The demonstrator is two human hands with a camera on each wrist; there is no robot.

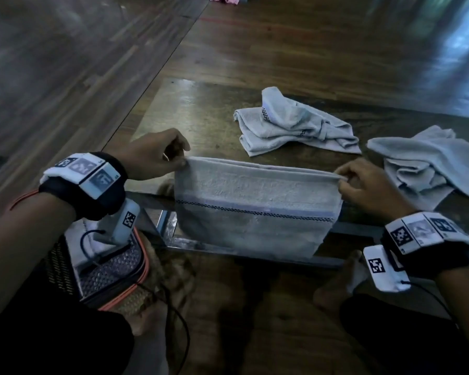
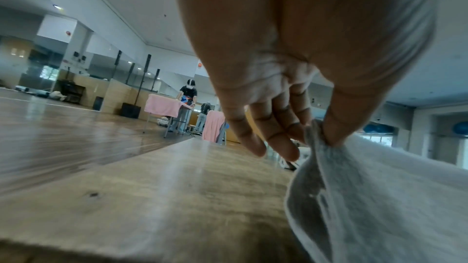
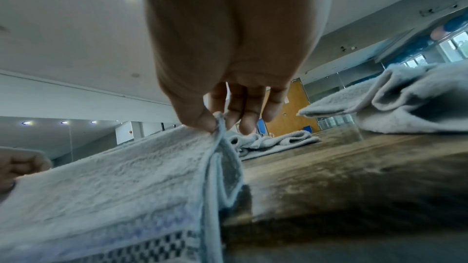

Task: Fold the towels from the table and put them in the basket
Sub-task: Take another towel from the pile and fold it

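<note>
A pale grey towel [image 1: 255, 209] with a dark checked stripe hangs doubled over the table's near edge, stretched between both hands. My left hand [image 1: 171, 158] pinches its upper left corner [image 2: 316, 133] between thumb and fingers. My right hand [image 1: 349, 182] pinches the upper right corner [image 3: 217, 121] the same way. Two more grey towels lie crumpled on the wooden table [image 1: 195, 112]: one [image 1: 290, 125] at the centre back, one [image 1: 428, 163] at the right. The basket [image 1: 111, 269], mesh-sided with an orange rim, stands on the floor at the lower left, under my left wrist.
My feet [image 1: 333, 282] rest on the wooden floor below the table edge. A black cable [image 1: 179, 320] trails from the wrist camera over the basket. Far off in the left wrist view a person [image 2: 186, 107] stands at a table draped in pink cloth.
</note>
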